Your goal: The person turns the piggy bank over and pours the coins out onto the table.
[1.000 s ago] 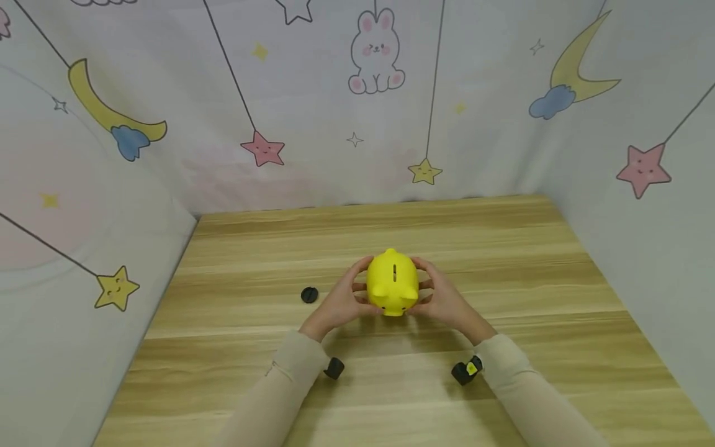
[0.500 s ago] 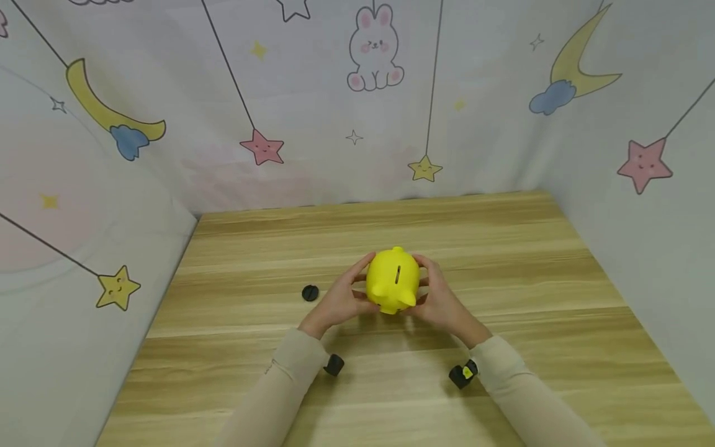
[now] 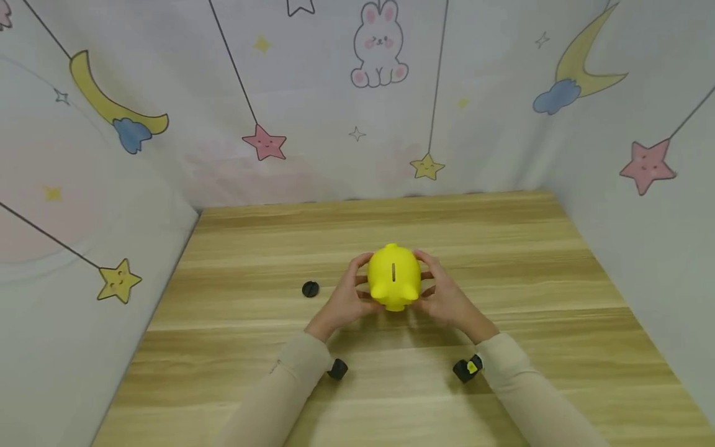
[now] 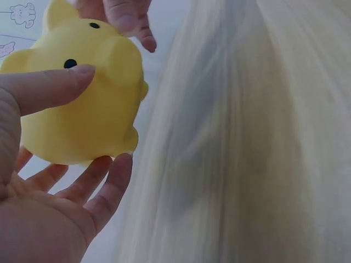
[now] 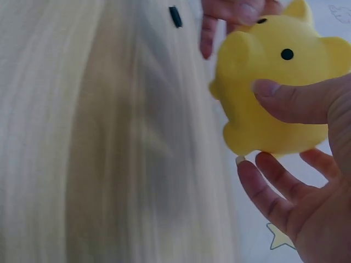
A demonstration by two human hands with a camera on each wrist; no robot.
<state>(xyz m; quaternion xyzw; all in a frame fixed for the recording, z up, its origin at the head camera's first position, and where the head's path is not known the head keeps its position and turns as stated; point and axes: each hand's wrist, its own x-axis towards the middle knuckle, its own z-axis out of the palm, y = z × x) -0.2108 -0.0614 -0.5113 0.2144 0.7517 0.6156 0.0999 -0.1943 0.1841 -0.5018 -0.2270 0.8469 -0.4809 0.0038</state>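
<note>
A yellow piggy bank [image 3: 403, 282] with a coin slot in its back faces me between my two hands in the head view. My left hand [image 3: 345, 299] holds its left flank, thumb near the snout, fingers curved along the side and belly in the left wrist view. From the other flank my right hand [image 3: 449, 300] grips it likewise; the right wrist view has the thumb below one black eye of the piggy bank [image 5: 263, 123]. Its feet look raised off the tabletop. The underside is hidden from the head view.
Left of the hands, a small round black disc [image 3: 310, 289] with a bar across it lies on the wooden table [image 3: 251, 248]. Black wrist devices hang inside both cuffs. Patterned cloth walls [image 3: 313, 112] stand at the back and both sides.
The piggy bank turned slightly, snout to the left, then came back to face straight at me. Both hands keep hold of it throughout. The black disc stays on the table.
</note>
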